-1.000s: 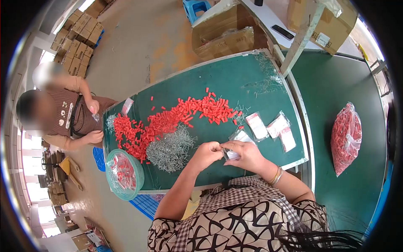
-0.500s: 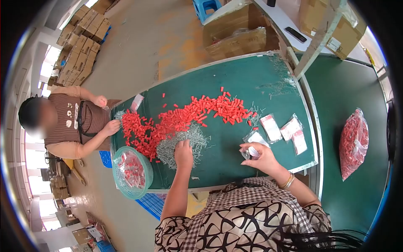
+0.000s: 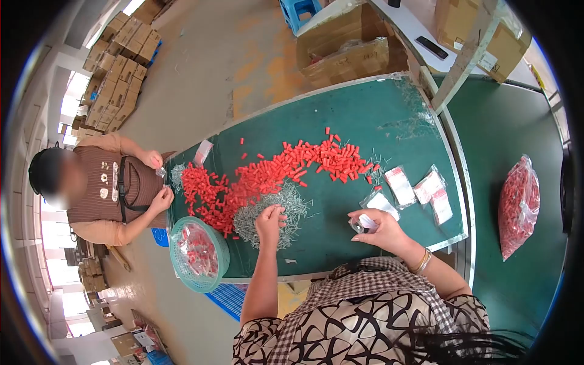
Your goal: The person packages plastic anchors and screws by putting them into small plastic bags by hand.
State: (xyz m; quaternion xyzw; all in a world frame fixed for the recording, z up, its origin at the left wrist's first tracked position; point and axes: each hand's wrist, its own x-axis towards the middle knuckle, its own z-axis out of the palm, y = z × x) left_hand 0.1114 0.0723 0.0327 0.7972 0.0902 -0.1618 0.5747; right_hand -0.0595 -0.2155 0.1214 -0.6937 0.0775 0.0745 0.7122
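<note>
My left hand (image 3: 269,225) is over the pile of grey screws (image 3: 293,210), its fingers pinched together; what is between the fingertips is too small to make out. My right hand (image 3: 380,230) holds a small clear bag (image 3: 364,224) upright between thumb and fingers, above the green table (image 3: 331,255). Red plugs (image 3: 286,161) lie in a long heap behind and to the left of the screws. Flat bags with white and red contents, such as one bag (image 3: 399,187), lie beyond and to the right of my right hand.
A green basket (image 3: 224,267) of filled bags stands at the table's near left corner. Across the left end, a co-worker (image 3: 115,182) handles a small bag. A large bag of red plugs (image 3: 518,207) lies on the right table. An open carton (image 3: 347,64) stands behind.
My left hand has gone from beside my right hand to the screw pile, and its fingers have now lifted slightly there. My right hand still holds the clear bag. The view has shifted.
</note>
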